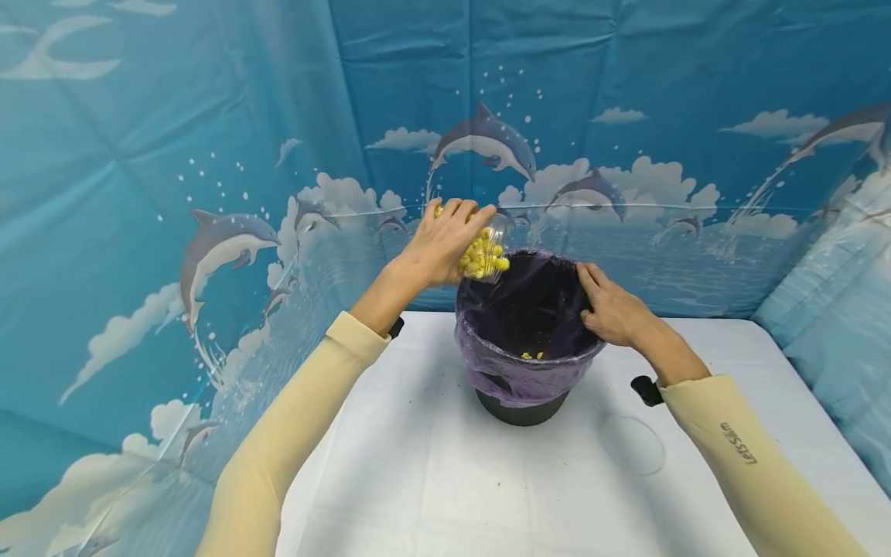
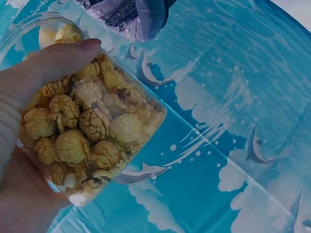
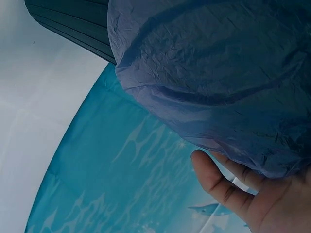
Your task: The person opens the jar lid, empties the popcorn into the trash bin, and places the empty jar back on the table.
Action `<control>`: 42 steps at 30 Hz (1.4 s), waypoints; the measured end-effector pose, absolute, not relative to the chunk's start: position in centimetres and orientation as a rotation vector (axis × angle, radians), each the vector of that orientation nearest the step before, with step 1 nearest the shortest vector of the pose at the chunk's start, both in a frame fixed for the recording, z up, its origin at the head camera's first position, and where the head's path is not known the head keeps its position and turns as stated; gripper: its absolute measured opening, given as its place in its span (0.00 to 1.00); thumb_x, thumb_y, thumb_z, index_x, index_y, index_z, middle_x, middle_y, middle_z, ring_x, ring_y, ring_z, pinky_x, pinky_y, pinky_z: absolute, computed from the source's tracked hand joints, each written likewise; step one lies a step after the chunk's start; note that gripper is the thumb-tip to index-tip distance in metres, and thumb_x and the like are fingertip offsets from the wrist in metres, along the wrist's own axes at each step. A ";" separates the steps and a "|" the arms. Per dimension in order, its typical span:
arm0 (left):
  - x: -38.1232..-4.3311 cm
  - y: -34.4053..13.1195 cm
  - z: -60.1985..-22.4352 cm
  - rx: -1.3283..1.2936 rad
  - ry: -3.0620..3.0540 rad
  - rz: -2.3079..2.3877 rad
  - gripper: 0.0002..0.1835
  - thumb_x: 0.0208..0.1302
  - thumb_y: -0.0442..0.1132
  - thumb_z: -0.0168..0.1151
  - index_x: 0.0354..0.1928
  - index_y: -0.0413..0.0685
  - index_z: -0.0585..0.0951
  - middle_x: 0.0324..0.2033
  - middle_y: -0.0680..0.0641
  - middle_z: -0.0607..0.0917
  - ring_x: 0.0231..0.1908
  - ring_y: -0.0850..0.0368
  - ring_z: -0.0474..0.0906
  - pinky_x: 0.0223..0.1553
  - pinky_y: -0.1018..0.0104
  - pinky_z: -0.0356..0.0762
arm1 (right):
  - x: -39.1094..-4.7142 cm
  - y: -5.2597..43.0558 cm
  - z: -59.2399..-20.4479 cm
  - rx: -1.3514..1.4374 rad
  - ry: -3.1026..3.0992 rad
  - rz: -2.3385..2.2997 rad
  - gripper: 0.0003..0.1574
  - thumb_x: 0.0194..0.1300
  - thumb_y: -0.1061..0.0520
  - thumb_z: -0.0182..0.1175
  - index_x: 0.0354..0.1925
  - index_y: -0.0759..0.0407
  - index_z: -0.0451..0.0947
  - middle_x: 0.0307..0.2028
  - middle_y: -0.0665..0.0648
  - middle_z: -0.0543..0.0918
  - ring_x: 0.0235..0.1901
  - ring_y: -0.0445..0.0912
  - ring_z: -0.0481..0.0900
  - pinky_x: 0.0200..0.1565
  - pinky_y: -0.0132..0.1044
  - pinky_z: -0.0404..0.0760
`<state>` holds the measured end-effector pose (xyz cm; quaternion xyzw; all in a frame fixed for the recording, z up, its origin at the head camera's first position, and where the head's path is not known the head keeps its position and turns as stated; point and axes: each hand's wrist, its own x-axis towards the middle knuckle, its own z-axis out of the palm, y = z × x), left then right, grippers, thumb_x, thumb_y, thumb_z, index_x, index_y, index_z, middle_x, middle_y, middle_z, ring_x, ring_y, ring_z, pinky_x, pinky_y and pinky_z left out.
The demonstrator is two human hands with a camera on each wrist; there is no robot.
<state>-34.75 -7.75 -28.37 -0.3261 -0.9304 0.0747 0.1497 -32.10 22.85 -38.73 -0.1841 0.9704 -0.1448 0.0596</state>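
Note:
My left hand (image 1: 448, 240) grips a clear plastic jar (image 1: 500, 232) and holds it tilted above the left rim of a trash can. Round yellow popcorn (image 2: 92, 124) fills much of the jar; in the left wrist view the thumb lies across its side. The dark trash can (image 1: 522, 414) stands on the table, lined with a purple plastic bag (image 1: 522, 379) folded over its rim. A few popcorn bits (image 1: 532, 356) show inside the bag. My right hand (image 1: 619, 309) holds the can's right rim, with the thumb over the edge and fingers (image 3: 214, 179) against the bag outside.
The can stands on a white table (image 1: 431, 480), with small crumbs (image 1: 498, 484) and a faint ring mark (image 1: 650, 445) on its surface. Behind and beside it hangs a blue curtain (image 1: 404, 77) printed with dolphins and clouds.

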 end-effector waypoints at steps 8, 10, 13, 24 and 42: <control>-34.9 -7.0 -27.7 -0.977 -2.658 0.306 0.55 0.53 0.44 0.81 0.78 0.54 0.58 0.72 0.40 0.68 0.73 0.41 0.63 0.78 0.36 0.54 | -31.9 23.1 -38.6 -0.555 2.943 -0.435 0.52 0.72 0.59 0.48 0.81 0.73 0.32 0.79 0.79 0.38 0.76 0.77 0.47 0.71 0.71 0.59; -34.9 -6.9 -27.6 -0.974 -2.645 0.340 0.53 0.54 0.44 0.80 0.79 0.55 0.58 0.72 0.40 0.68 0.73 0.41 0.64 0.78 0.37 0.54 | -31.9 23.0 -38.6 -0.557 2.945 -0.441 0.51 0.72 0.59 0.48 0.80 0.73 0.33 0.79 0.79 0.38 0.76 0.77 0.47 0.71 0.71 0.60; -34.9 -6.8 -27.4 -0.971 -2.631 0.371 0.52 0.56 0.44 0.79 0.78 0.55 0.58 0.71 0.41 0.68 0.73 0.42 0.64 0.78 0.38 0.54 | -31.9 22.9 -38.6 -0.560 2.949 -0.444 0.51 0.72 0.59 0.48 0.80 0.73 0.33 0.79 0.78 0.39 0.76 0.77 0.48 0.71 0.71 0.61; -34.8 -6.6 -26.6 -0.972 -2.602 0.504 0.53 0.56 0.42 0.80 0.79 0.54 0.57 0.71 0.41 0.68 0.73 0.41 0.63 0.79 0.37 0.54 | -32.0 22.9 -38.5 -0.566 2.952 -0.456 0.51 0.72 0.59 0.48 0.81 0.72 0.33 0.79 0.78 0.39 0.76 0.76 0.47 0.71 0.71 0.60; -34.8 -6.6 -26.9 -0.986 -2.571 0.626 0.51 0.58 0.37 0.78 0.79 0.55 0.57 0.72 0.41 0.68 0.75 0.41 0.62 0.79 0.38 0.53 | -32.0 23.0 -38.8 -0.550 2.938 -0.457 0.51 0.73 0.58 0.48 0.81 0.72 0.32 0.80 0.78 0.38 0.77 0.76 0.46 0.72 0.71 0.59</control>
